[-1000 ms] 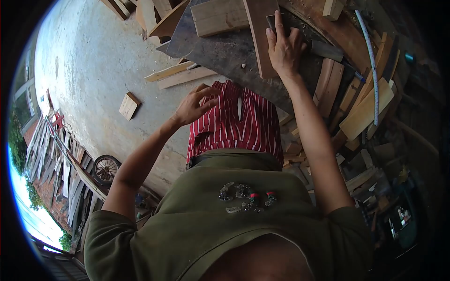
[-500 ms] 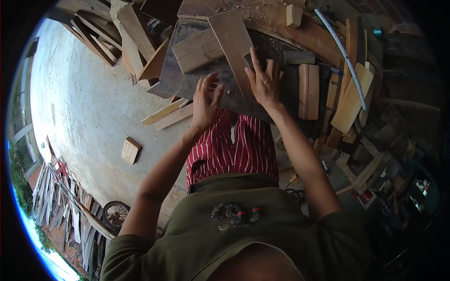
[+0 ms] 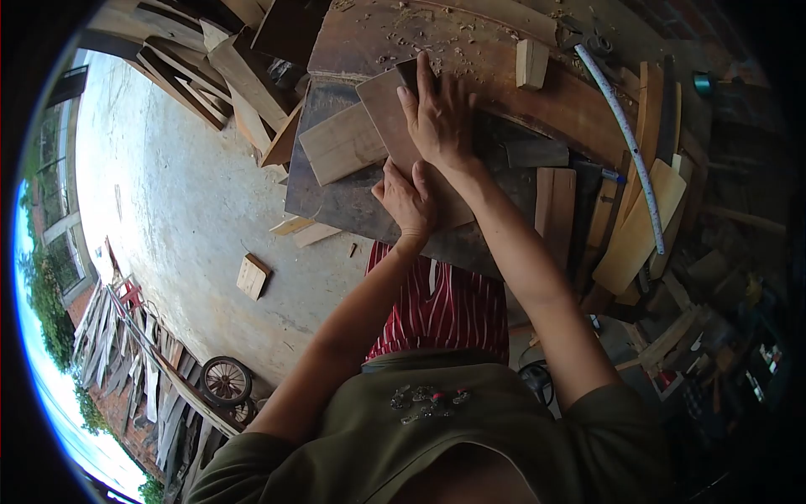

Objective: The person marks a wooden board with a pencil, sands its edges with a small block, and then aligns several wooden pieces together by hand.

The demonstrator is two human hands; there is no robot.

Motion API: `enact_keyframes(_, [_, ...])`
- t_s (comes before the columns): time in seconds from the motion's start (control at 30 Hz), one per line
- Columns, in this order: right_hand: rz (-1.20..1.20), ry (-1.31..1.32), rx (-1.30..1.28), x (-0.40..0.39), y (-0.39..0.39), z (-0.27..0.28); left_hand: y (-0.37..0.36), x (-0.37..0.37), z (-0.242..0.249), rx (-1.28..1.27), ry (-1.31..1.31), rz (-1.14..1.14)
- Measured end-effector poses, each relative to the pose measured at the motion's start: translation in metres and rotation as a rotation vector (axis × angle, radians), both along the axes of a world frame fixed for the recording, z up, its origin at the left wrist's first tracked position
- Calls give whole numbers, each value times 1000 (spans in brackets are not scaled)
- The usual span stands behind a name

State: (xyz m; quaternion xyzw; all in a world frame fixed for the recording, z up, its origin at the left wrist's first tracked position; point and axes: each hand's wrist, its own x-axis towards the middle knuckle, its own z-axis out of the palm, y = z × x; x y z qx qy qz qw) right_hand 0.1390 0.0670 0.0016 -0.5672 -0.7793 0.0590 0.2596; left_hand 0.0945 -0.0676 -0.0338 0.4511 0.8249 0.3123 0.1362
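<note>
A smooth brown wooden board (image 3: 386,105) lies slanted on the dark worktop (image 3: 323,202), its upper left part across a paler wood block (image 3: 340,144). My right hand (image 3: 443,122) presses down near the board's far end, fingers stretched forward over a dark flat piece (image 3: 409,74). Most of that piece is hidden under the fingers, and I cannot tell its kind. Close to the near end, my left hand (image 3: 407,200) bears on the same board, its fingers bent at the left edge.
Shavings are scattered over a large plank (image 3: 369,38) at the back, where a small wood block (image 3: 531,65) stands. To the right are a reddish wood piece (image 3: 554,206), a blue marker (image 3: 613,175) and a speckled curved strip (image 3: 625,134). Offcuts (image 3: 243,76) lean at the left.
My left hand has come down onto the board's near end. My right hand has slid with the dark piece toward the far end. The board has shifted in view.
</note>
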Motion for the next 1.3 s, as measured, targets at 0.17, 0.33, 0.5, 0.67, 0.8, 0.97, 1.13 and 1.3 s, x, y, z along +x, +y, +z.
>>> enact_keyframes(0.17, [95,-42,-233,49,-84,6,0,1,3,11,-19,8])
enact_keyframes(0.33, [80,19,-158,6,11,16,1,-1,11,-12,-31,-2])
enact_keyframes(0.5, [183,-59,-198,11,30,22,0,2,8,64,5,30])
enact_keyframes(0.67, [260,49,-588,2,63,41,1,0,11,51,-4,19])
enact_keyframes(0.8, [330,364,-630,-3,67,32,3,-1,11,38,0,34])
enact_keyframes(0.97, [293,341,-845,2,78,19,1,-1,15,37,6,30])
enact_keyframes(1.13, [242,603,-611,2,35,30,1,-1,14,54,-83,48])
enact_keyframes(1.3, [289,443,-622,6,55,13,2,-2,20,45,-109,42])
